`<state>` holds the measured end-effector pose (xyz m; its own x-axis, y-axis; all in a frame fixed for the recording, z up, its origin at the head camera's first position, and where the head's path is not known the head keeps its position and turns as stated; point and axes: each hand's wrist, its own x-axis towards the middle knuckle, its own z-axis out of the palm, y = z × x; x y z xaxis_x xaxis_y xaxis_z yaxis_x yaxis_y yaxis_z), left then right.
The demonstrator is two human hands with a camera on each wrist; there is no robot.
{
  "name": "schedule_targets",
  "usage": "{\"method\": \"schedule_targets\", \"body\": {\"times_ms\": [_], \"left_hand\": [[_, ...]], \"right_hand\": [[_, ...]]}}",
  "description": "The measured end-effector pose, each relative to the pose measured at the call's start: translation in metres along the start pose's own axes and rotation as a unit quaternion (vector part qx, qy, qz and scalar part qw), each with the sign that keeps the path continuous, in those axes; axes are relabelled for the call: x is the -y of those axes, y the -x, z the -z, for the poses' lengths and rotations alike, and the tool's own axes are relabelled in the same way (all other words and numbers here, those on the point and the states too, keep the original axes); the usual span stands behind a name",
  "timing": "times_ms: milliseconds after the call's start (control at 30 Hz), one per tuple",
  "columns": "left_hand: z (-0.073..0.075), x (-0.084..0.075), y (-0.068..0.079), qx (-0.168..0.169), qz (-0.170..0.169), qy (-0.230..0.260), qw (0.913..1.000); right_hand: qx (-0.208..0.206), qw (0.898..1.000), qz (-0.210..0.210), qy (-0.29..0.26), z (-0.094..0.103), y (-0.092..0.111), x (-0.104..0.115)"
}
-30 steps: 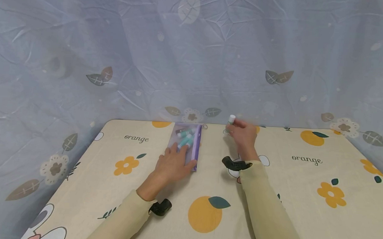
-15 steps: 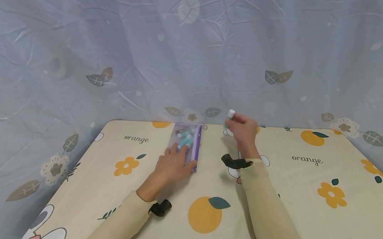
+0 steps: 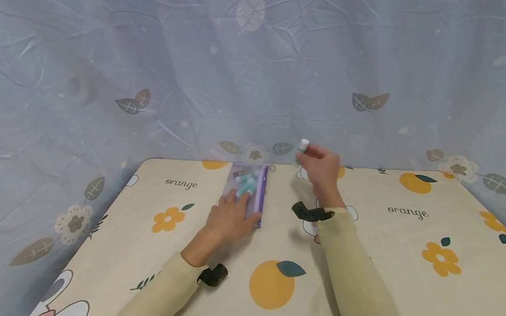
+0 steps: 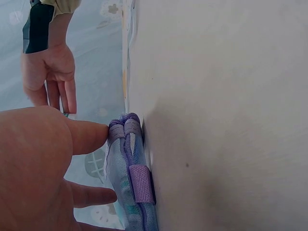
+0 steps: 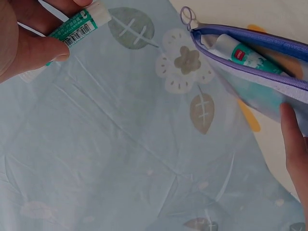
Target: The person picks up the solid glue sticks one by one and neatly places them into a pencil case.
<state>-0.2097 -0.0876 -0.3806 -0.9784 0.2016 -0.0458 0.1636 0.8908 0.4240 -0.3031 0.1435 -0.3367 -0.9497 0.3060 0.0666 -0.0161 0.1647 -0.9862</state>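
Observation:
My right hand (image 3: 323, 173) pinches a glue stick (image 3: 303, 145) between thumb and fingers, above the table's far edge. White ends and a green label with a barcode show on this glue stick (image 5: 77, 31) in the right wrist view. My left hand (image 3: 231, 218) rests with extended fingers on a see-through purple zip pouch (image 3: 260, 196) lying on the table. Several teal and white glue sticks (image 3: 246, 183) show through it. The purple zip of the pouch (image 5: 260, 71) gapes in the right wrist view, with a glue stick (image 5: 245, 55) lying inside the opening.
A cream tablecloth (image 3: 336, 293) printed with oranges and flowers covers the table. Behind its far edge hangs a grey-blue patterned curtain (image 3: 256, 82). A small ring pull (image 3: 272, 168) sticks out at the pouch's far corner.
My right hand has lifted the glue stick slightly up and a little to the left. My left hand and the pouch have stayed in place.

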Motion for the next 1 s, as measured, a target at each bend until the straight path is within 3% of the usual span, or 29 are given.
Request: {"method": "schedule_targets", "body": {"times_ms": [500,1000], "left_hand": [[-0.001,0.000,0.000,0.000,0.000,-0.007,1.0000],[-0.002,-0.001,0.000,-0.001,0.005,-0.001,1.0000]], "right_hand": [[-0.001,0.999,0.041,0.001,-0.003,0.006,0.017],[0.012,0.999,0.046,0.007,-0.008,0.007,0.013]]}}
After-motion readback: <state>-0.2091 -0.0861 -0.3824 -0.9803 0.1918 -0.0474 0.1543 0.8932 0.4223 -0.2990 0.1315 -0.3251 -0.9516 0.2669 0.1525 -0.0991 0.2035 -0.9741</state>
